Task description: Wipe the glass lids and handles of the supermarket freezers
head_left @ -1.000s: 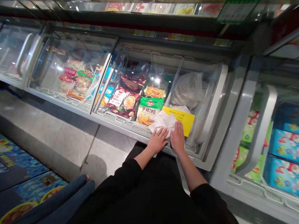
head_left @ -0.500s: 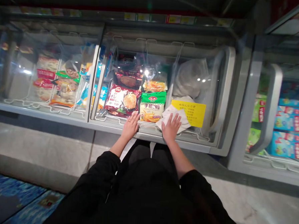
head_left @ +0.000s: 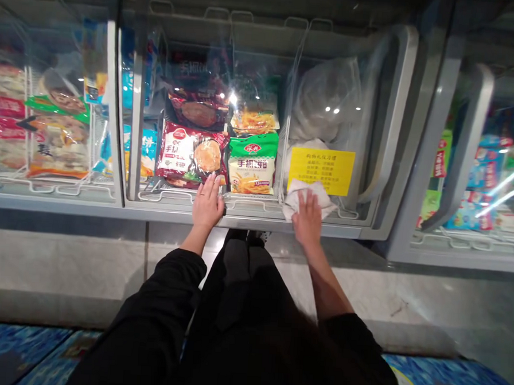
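Observation:
A white cloth point(head_left: 291, 203), crumpled, lies on the glass lid point(head_left: 264, 61) of a chest freezer near its front edge. My right hand point(head_left: 308, 219) presses down on the cloth with fingers bent over it. Just above, the cloth meets the lower edge of a yellow printed notice point(head_left: 322, 168) on the glass. My left hand point(head_left: 208, 204) rests flat on the freezer's front rim, fingers stretched out, holding nothing. Beneath the glass by that hand are a dark red food packet point(head_left: 192, 154) and a green-and-white packet point(head_left: 252, 166).
A grey curved handle point(head_left: 394, 113) stands up at the lid's right side. Another freezer section point(head_left: 490, 187) with blue and green boxes adjoins on the right. More bagged food point(head_left: 57, 142) lies under the left lid. Blue patterned panels point(head_left: 16, 346) line the floor behind me.
The view has come closer to the freezer. My right hand and the cloth have slid a little right and toward the front edge relative to the notice. My left hand stays on the rim.

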